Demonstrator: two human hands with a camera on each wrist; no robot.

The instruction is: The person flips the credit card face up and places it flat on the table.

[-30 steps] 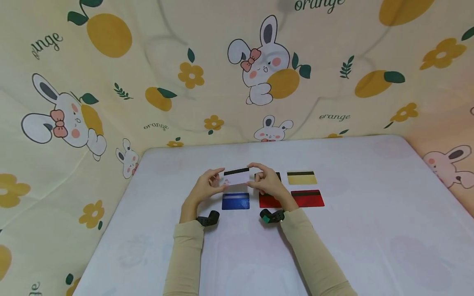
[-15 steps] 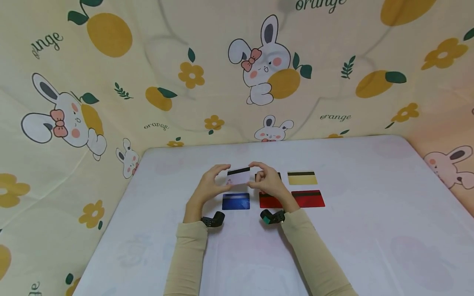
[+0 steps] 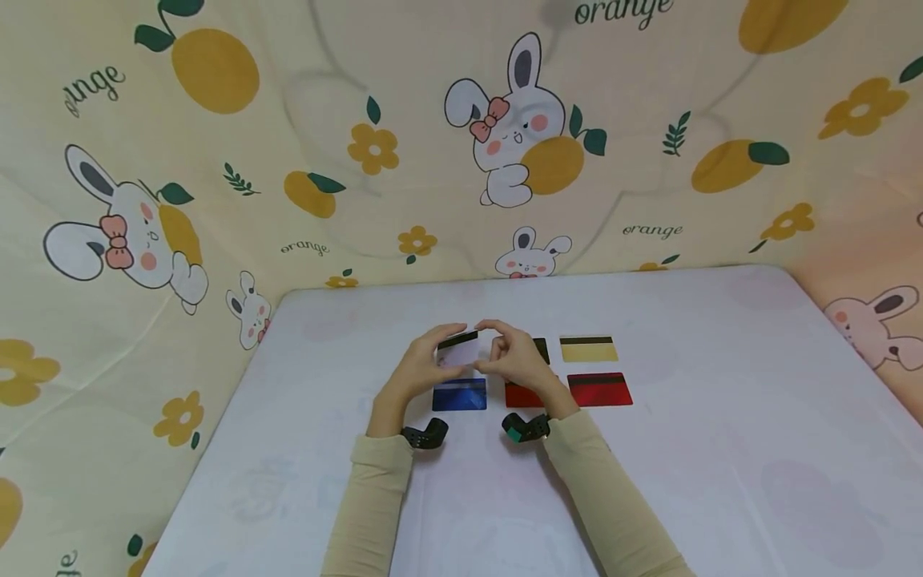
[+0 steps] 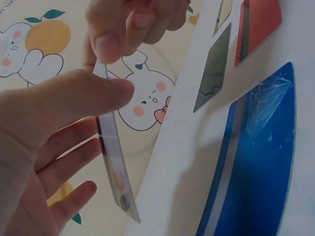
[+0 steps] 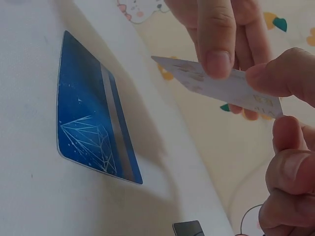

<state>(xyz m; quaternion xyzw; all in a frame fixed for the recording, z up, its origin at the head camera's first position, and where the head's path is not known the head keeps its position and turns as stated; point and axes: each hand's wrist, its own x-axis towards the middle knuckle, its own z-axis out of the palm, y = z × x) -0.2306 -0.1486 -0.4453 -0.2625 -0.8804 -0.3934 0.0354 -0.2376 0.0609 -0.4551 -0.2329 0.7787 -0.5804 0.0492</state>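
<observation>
A white card with a black stripe [image 3: 457, 351] is held up above the tabletop, tilted. My left hand [image 3: 421, 365] pinches it by the long edges, thumb below and index finger above. At the card's right end, my right hand [image 3: 515, 357] pinches a corner area, its other fingers curled in. In the left wrist view the white card [image 4: 113, 152] shows almost edge-on under the left thumb. The right wrist view shows the card's printed face [image 5: 238, 93] with both thumbs on it. A blue card [image 3: 459, 395] lies on the table just below the hands.
Flat on the white table [image 3: 685, 481] are a gold card [image 3: 589, 350], a red card [image 3: 600, 390], another red card [image 3: 522, 396] and a black card [image 3: 542, 349]. The right hand and forearm partly cover the last two. A rabbit-and-orange patterned cloth [image 3: 404, 96] hangs behind.
My left hand has slid rightward along the white card, covering more of it. The right hand and the card have shifted slightly left. The cards on the table stay put.
</observation>
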